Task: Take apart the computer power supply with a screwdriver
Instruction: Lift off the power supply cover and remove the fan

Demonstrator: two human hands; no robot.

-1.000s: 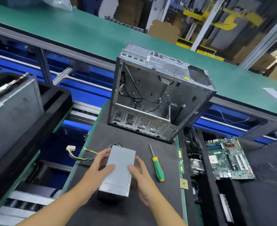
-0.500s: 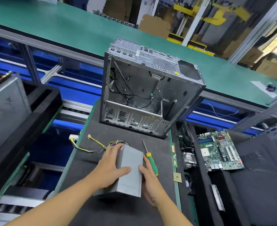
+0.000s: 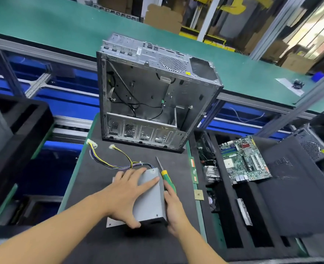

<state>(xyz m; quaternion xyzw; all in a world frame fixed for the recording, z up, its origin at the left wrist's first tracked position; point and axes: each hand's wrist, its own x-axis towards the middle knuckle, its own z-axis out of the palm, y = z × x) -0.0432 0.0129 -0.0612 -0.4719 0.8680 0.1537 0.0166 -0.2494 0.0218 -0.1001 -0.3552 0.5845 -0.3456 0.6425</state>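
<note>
Grey metal power supply box (image 3: 149,197) sits lower centre on the dark tabletop (image 3: 100,189). Its long axis runs up the frame, wired end towards the open steel computer case (image 3: 153,103). Left hand (image 3: 126,195) spreads flat on top, likely pinning it. Right hand (image 3: 173,204), fingers straight, braces its right side, touching but not gripping the green-and-yellow screwdriver (image 3: 167,179).
</note>
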